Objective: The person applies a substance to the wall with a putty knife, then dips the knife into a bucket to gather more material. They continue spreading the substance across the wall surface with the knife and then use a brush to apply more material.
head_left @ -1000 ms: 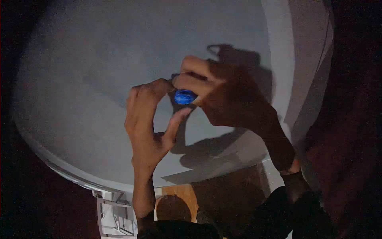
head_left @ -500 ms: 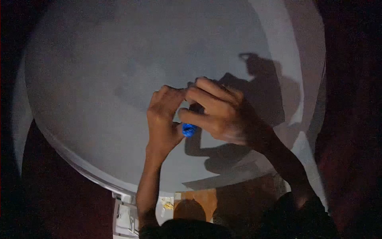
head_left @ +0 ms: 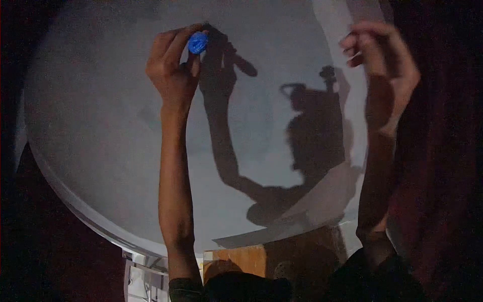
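My left hand [head_left: 171,70] is raised at the upper left, closed in a pinch. Between its thumb and fingertips sits a small round blue object [head_left: 197,44] with a wrinkled, shiny face turned toward me. An elongated shadow [head_left: 244,64] projects beside the shadow of that hand. My right hand [head_left: 385,55] is well apart at the upper right, slightly blurred. Its fingers are curled inward with the tips bunched together; I cannot tell what, if anything, is within them.
A wide pale surface [head_left: 115,136] fills most of the view, with shadows of a head and arms across it. Dark red areas [head_left: 437,166] lie at both sides. An orange-brown wooden panel [head_left: 251,259] and white fittings [head_left: 146,279] show at the bottom edge.
My hands were together around the blue object near the middle. The left has moved up and left with it; the right has let go and swung up and far right.
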A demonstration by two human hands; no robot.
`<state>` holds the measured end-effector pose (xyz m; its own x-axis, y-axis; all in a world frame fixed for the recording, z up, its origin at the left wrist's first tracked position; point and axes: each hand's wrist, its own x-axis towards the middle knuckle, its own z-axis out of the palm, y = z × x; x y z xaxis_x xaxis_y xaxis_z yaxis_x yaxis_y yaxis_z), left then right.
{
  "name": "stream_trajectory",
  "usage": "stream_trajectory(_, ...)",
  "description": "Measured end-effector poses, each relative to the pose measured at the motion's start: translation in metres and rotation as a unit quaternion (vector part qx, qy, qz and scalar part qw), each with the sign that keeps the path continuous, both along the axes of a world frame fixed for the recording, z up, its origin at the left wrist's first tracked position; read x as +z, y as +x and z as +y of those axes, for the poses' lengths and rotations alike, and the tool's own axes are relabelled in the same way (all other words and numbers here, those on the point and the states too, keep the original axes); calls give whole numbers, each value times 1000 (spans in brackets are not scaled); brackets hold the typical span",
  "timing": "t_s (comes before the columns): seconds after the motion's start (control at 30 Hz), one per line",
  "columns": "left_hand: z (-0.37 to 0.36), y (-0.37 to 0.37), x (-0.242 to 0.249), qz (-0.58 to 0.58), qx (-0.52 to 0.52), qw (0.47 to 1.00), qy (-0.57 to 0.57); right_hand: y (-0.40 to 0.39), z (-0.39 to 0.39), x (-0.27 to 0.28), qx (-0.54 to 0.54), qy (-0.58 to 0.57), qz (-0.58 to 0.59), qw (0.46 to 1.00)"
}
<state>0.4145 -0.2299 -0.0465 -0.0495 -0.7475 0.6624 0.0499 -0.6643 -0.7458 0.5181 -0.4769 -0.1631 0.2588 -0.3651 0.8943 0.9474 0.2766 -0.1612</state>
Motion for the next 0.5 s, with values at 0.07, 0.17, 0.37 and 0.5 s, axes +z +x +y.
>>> stream_trajectory(0.07, 4, 5, -18, 3, 13, 1000, -16, -12, -12, 14, 3, 51, 31, 998)
stream_trajectory(0.17, 22, 7, -89, 107, 62, 992, -11, -26, -13, 27, -13, 80, -1, 997)
stream_trajectory(0.37, 2, -24, -166, 339, 88, 936, 19, 5, -40, -8, 37, -64, 23, 997)
stream_trajectory(0.5, 15, -18, -88, 345, 38, 938, -7, 15, -27, -18, 148, -126, 24, 981)
